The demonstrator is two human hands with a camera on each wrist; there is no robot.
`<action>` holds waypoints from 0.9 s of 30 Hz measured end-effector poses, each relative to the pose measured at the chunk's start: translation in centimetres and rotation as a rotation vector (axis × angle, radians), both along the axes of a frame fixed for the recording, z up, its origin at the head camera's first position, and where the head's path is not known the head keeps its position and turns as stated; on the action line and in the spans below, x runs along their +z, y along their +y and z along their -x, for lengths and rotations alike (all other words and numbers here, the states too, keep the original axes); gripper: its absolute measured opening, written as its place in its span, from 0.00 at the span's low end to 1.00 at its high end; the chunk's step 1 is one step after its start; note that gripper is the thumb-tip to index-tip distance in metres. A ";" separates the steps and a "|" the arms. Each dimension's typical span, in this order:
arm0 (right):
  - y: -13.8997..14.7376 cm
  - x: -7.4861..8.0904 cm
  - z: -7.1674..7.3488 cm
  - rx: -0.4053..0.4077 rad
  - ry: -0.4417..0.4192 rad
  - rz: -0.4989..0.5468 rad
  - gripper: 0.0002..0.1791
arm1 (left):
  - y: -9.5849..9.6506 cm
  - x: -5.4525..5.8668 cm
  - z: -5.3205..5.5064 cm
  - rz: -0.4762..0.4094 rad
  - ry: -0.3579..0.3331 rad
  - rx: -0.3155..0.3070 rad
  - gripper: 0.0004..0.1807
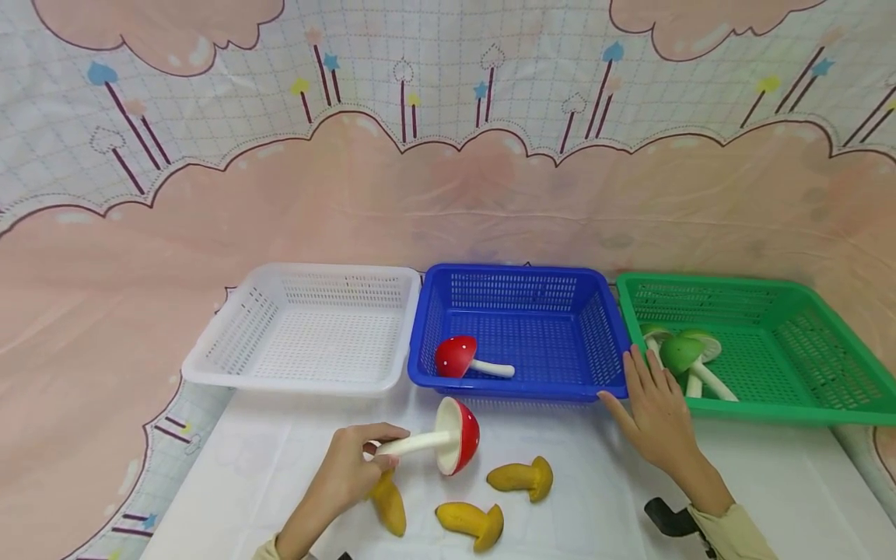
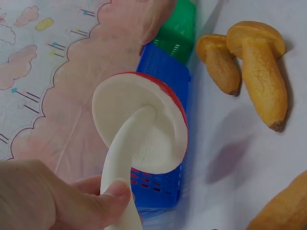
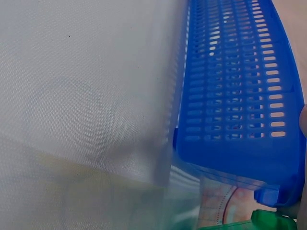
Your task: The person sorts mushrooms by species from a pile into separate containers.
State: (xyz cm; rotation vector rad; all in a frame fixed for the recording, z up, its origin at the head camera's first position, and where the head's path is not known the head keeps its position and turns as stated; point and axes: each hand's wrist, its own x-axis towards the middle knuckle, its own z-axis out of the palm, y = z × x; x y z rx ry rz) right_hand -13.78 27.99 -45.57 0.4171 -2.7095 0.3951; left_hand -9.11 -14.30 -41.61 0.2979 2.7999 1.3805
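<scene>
A red mushroom (image 1: 448,442) is held at the lower centre of the head view, its cap just below the near rim of the blue basket (image 1: 525,388). The stem is pinched between thumb and fingers of the left hand (image 1: 353,463). To the right of the cap, a stretch of white cloth (image 1: 588,509) is seen, reaching toward the right hand (image 1: 656,416). Closer room is bounded by two yellow mushrooms (image 1: 521,477) at lower centre; a third yellow mushroom (image 1: 389,505) is partly covered by the left hand. The cap is finished in red with white dots; its underside is cream and hollowed, and the stem is white, smooth and gently curved.

The right hand's fingers are extended, thumb set apart, at the adjoining corners of the blue and green (image 1: 791,412) baskets; whether pressure is applied cannot be told. A second red mushroom (image 1: 458,358) is contained in the blue basket, green mushrooms (image 1: 682,354) in the green. The white basket (image 1: 301,386) is placed at centre left.
</scene>
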 end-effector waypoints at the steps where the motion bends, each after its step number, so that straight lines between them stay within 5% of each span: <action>1: 0.0 0.1 0.0 -0.001 0.002 -0.001 0.42 | 0.0 0.1 0.1 -0.003 -0.001 -0.003 0.20; 27: 0.0 0.7 0.1 0.006 -0.029 0.003 0.41 | 2.1 4.8 2.8 -0.031 -0.044 -0.035 0.19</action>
